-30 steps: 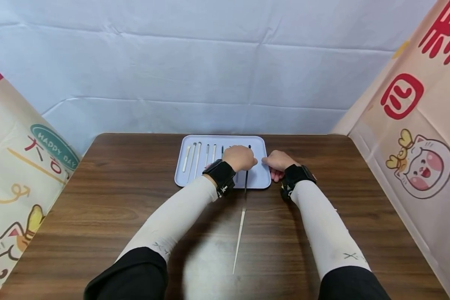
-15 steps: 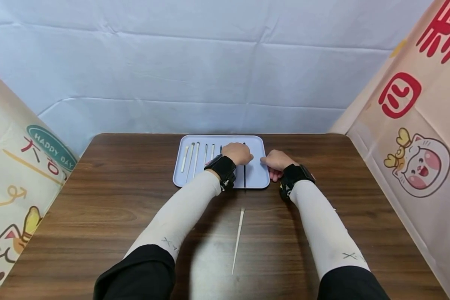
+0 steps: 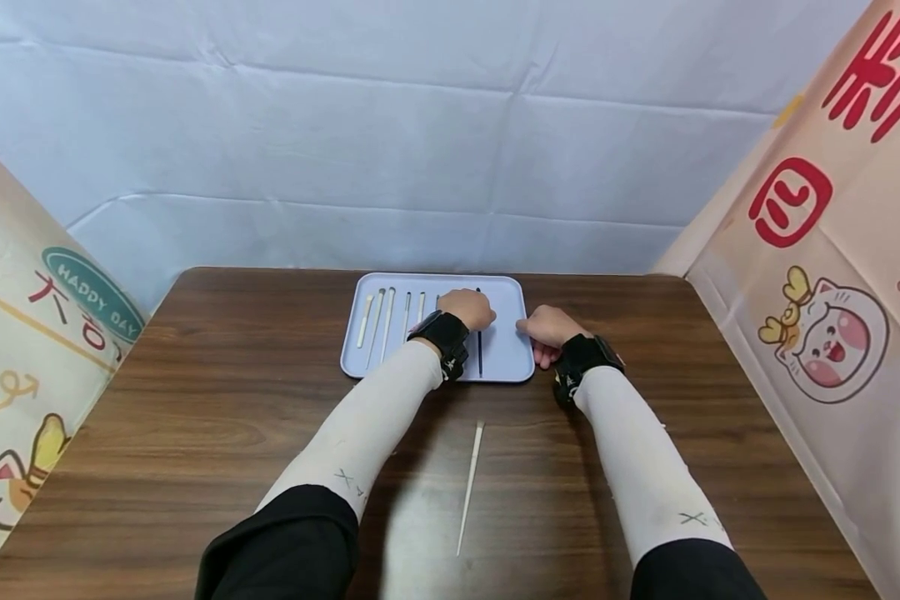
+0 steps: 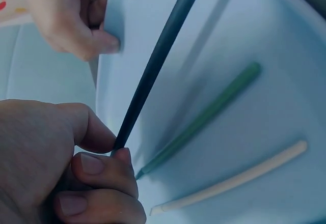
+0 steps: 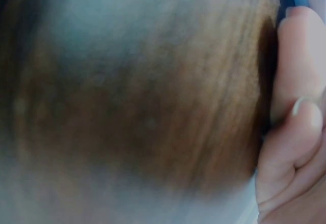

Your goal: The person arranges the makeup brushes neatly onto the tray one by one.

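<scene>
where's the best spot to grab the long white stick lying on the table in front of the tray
Probably near its thicker far end, coming straight down from above. The white stick lies flat on the bare wooden table, apart from the tray, and tapers to a thin tip toward the person. A thumb-and-fingertip pinch across its width suits so slim a rod. Both arms flank it, so either hand could reach it.

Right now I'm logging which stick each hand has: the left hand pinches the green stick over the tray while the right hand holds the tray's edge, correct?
Not quite: the left hand pinches the black stick, as the left wrist view shows; the green stick lies on the tray. The right hand holds the tray's edge.
</scene>
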The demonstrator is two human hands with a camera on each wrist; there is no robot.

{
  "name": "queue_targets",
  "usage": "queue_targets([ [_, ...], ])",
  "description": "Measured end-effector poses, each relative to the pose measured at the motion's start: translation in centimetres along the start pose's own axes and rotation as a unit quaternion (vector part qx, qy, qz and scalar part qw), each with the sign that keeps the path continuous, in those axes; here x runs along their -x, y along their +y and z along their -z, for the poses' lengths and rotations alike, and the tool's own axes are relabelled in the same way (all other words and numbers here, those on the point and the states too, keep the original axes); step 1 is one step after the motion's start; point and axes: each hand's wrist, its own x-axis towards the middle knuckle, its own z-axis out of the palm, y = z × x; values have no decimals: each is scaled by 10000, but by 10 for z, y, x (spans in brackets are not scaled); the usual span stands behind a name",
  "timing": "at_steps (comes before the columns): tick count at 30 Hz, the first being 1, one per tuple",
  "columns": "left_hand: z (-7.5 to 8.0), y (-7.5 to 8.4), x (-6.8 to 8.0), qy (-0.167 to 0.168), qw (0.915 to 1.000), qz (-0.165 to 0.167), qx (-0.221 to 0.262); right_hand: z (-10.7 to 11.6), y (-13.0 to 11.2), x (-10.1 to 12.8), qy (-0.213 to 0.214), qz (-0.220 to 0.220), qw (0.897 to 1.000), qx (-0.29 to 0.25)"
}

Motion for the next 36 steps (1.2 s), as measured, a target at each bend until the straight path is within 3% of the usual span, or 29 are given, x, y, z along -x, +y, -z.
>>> queue_targets([
  [12,-7,2,-13,-44,9999,1,94,0,2,-1,-59,-48,10000,-15],
  [20,-7,4,-8,98,9999,107,49,0,1,1,-51,42,10000,-50],
  [36,-11,3,-8,121,9999,-75,84,1,0,-2,-29,106,9999,16],
])
